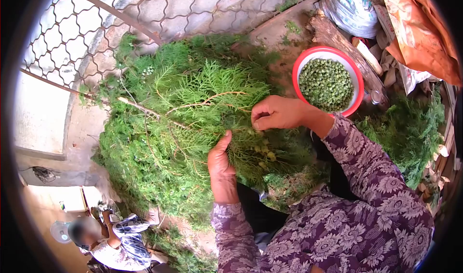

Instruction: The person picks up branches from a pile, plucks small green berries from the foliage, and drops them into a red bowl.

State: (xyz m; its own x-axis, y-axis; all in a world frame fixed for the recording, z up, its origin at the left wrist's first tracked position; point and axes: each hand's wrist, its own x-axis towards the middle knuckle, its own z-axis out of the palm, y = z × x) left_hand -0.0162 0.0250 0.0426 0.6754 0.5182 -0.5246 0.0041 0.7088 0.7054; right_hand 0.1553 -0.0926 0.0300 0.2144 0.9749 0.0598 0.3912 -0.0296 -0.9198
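A leafy evergreen branch [207, 101], with flat, feathery green sprays and a brown stem, lies across the pile in front of me. My left hand [222, 163] grips its foliage from below, thumb up on top and the other fingers hidden under the leaves. Just right of the branch, my right hand [279, 112] is closed in a pinch at the tips of the sprays. Whatever sits between its fingertips is too small or hidden to see. Pale round cones [263, 152] show among the darker sprays below my right hand.
A red-rimmed white basin [295, 72] beyond my right wrist holds many small green cones. More cut greenery [405, 133] lies at right. Sacks [349, 10] and an orange sheet [417, 29] stand at upper right, wire mesh [193, 7] behind. Another person [128, 241] sits at lower left.
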